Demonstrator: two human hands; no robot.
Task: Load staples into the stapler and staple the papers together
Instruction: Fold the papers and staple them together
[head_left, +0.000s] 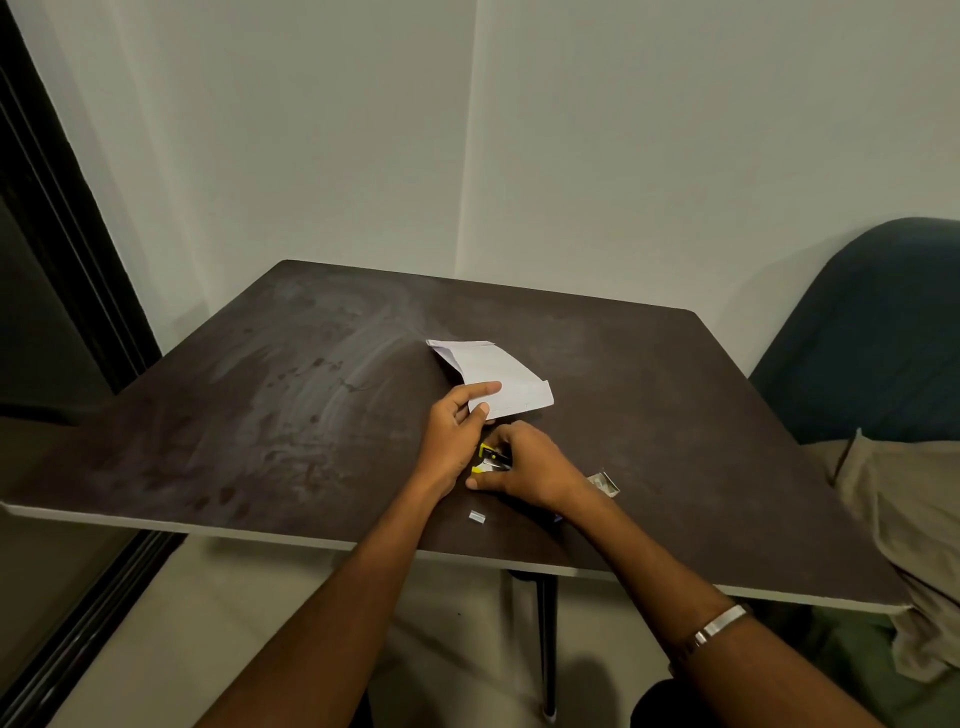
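White folded papers (498, 374) lie on the dark table (291, 395), right of centre. My left hand (460, 431) pinches their near corner between thumb and forefinger. Just below that corner my right hand (524, 465) curls over a small yellow and black stapler (489, 460), which is mostly hidden under its fingers. A short strip of staples (477, 516) lies loose on the table in front of my hands. A small open staple box (605, 483) sits right of my right wrist.
A dark blue chair (872, 338) stands at the table's right side, with beige cloth (914, 525) draped near the table's right corner. Walls close off the back, and a dark window frame (62, 234) runs along the left.
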